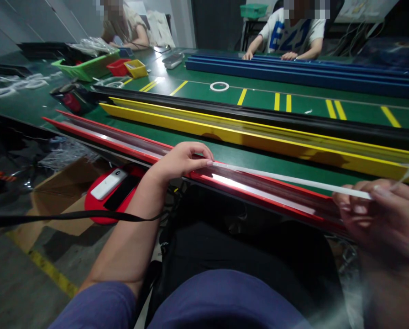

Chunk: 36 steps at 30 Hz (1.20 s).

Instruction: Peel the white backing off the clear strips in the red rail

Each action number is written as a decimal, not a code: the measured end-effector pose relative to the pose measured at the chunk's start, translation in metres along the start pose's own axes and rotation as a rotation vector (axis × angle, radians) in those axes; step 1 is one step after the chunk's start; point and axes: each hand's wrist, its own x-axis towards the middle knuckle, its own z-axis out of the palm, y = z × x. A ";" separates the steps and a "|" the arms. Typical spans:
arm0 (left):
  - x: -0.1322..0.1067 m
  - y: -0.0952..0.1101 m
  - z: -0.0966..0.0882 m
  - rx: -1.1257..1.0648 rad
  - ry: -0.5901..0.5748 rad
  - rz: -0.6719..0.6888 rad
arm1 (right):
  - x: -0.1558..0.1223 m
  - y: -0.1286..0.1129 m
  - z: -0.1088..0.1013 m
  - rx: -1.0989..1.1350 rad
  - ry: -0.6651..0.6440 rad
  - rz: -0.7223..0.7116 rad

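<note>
A long thin white strip (pixel 286 179) stretches between my two hands above a long red tray (pixel 122 137) at the near table edge. My left hand (pixel 182 160) rests on the red tray and pinches the strip's left end. My right hand (pixel 382 214) is closed on the strip near its right end, close to the camera. The red tray holds more long pale strips lying lengthwise.
Long yellow (pixel 225 130), black (pixel 259 112) and blue (pixel 293 73) trays lie across the green table (pixel 204 91). A white tape ring (pixel 219 86), green, red and yellow bins sit further back. Two people sit at the far side. A phone (pixel 108 183) lies on a red stool below.
</note>
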 end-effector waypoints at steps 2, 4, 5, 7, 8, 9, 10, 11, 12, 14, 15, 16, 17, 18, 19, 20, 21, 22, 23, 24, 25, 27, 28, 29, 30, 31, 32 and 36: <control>-0.001 -0.002 0.002 0.057 0.014 0.028 | 0.000 0.000 0.000 -0.010 0.003 0.006; -0.001 -0.004 0.004 0.084 0.026 0.046 | 0.000 -0.001 0.001 -0.018 0.014 0.009; -0.001 -0.003 0.004 0.079 0.035 0.045 | 0.000 -0.001 0.001 -0.023 0.024 0.014; -0.002 -0.002 0.004 0.047 0.045 0.027 | 0.000 -0.003 0.003 -0.035 0.048 0.031; -0.003 0.000 0.003 0.026 0.045 0.014 | 0.000 -0.004 0.004 -0.041 0.059 0.044; -0.003 0.001 0.002 0.008 0.040 0.002 | 0.000 -0.005 0.005 -0.045 0.078 0.054; -0.004 0.002 0.001 -0.007 0.032 -0.008 | 0.001 -0.006 0.006 -0.048 0.105 0.070; -0.004 0.003 -0.001 -0.023 0.022 -0.016 | 0.001 -0.006 0.007 -0.050 0.142 0.088; -0.005 0.004 -0.003 -0.042 0.014 -0.021 | 0.002 -0.006 0.007 -0.051 0.183 0.108; -0.007 0.005 -0.007 -0.096 0.004 -0.016 | 0.003 -0.006 0.009 -0.051 0.248 0.151; -0.007 0.005 -0.009 -0.128 0.008 -0.010 | 0.003 -0.006 0.010 -0.051 0.260 0.172; -0.008 0.004 -0.010 -0.160 0.022 0.000 | 0.003 -0.005 0.010 -0.055 0.258 0.189; -0.008 0.003 -0.012 -0.189 0.042 0.016 | 0.002 -0.005 0.010 -0.061 0.248 0.197; -0.008 0.002 -0.012 -0.214 0.063 0.032 | 0.001 -0.005 0.011 -0.065 0.237 0.200; -0.009 0.001 -0.013 -0.234 0.082 0.046 | 0.000 -0.005 0.011 -0.069 0.228 0.200; -0.009 0.000 -0.013 -0.251 0.094 0.057 | -0.001 -0.006 0.011 -0.069 0.226 0.193; -0.009 -0.001 -0.013 -0.265 0.100 0.063 | -0.001 -0.006 0.012 -0.068 0.227 0.185; -0.009 -0.002 -0.013 -0.277 0.104 0.064 | -0.002 -0.007 0.012 -0.069 0.228 0.183; -0.009 -0.003 -0.013 -0.291 0.108 0.060 | -0.002 -0.008 0.013 -0.069 0.230 0.178; -0.010 -0.005 -0.013 -0.306 0.119 0.057 | -0.002 -0.008 0.013 -0.073 0.226 0.173; -0.011 -0.006 -0.013 -0.323 0.134 0.056 | -0.002 -0.008 0.014 -0.072 0.217 0.161; -0.012 -0.010 -0.013 -0.354 0.158 0.058 | -0.001 -0.008 0.014 -0.054 0.193 0.139; -0.012 -0.012 -0.013 -0.375 0.161 0.065 | 0.000 -0.008 0.014 -0.035 0.189 0.131; -0.011 -0.014 -0.013 -0.406 0.158 0.078 | 0.001 -0.007 0.013 -0.011 0.193 0.125; -0.011 -0.016 -0.012 -0.447 0.159 0.097 | 0.002 -0.005 0.012 0.018 0.201 0.117; -0.010 -0.018 -0.012 -0.488 0.169 0.118 | 0.003 -0.004 0.011 0.050 0.207 0.106; -0.009 -0.020 -0.013 -0.519 0.196 0.137 | 0.004 -0.002 0.009 0.080 0.203 0.092; -0.010 -0.023 -0.022 -0.315 0.362 0.109 | 0.006 0.007 0.001 0.155 0.142 0.008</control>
